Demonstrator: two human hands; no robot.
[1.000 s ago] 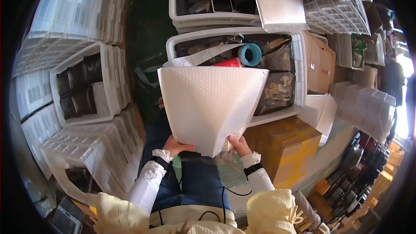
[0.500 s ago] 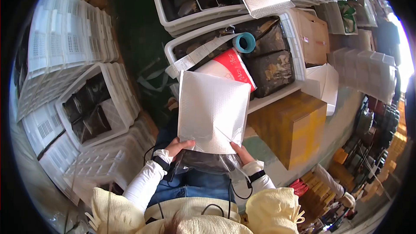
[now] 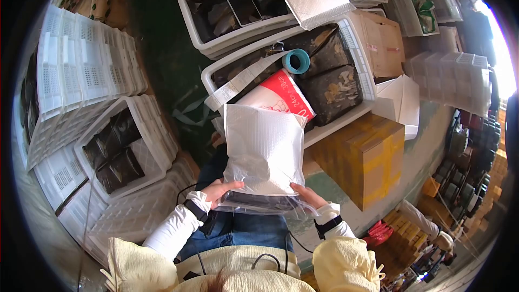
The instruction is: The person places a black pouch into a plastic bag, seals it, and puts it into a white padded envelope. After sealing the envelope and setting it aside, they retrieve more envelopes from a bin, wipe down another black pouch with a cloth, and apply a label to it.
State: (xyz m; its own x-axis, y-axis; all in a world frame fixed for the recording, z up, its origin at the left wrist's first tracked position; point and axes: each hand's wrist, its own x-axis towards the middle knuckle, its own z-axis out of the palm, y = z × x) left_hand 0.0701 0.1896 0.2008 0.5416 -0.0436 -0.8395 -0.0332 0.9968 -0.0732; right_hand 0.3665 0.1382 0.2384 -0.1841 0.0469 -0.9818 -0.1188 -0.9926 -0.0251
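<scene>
In front of my lap is a white, silvery padded envelope (image 3: 264, 143) with a quilted sheen. Clear plastic film, apparently a bag, wraps its near end, and a dark area shows through the film below. My left hand (image 3: 220, 190) grips the near left corner, thumb on top of the film. At the near right corner my right hand (image 3: 310, 196) pinches the edge in the same way. The fingers underneath are hidden. Just beyond the envelope's far edge lies a red and white printed pack (image 3: 278, 94).
The pack rests on a white crate (image 3: 368, 84) of dark bagged contents, with a blue-green tape roll (image 3: 295, 61) and a paper label strip (image 3: 243, 82). A yellow-taped carton (image 3: 362, 157) stands right. Stacked white crates (image 3: 81, 70) fill the left. Another person (image 3: 419, 219) is far right.
The clear film has come up over the envelope's near end, and the envelope's far edge has moved slightly toward me. Both hands keep their grip. The view has shifted a little.
</scene>
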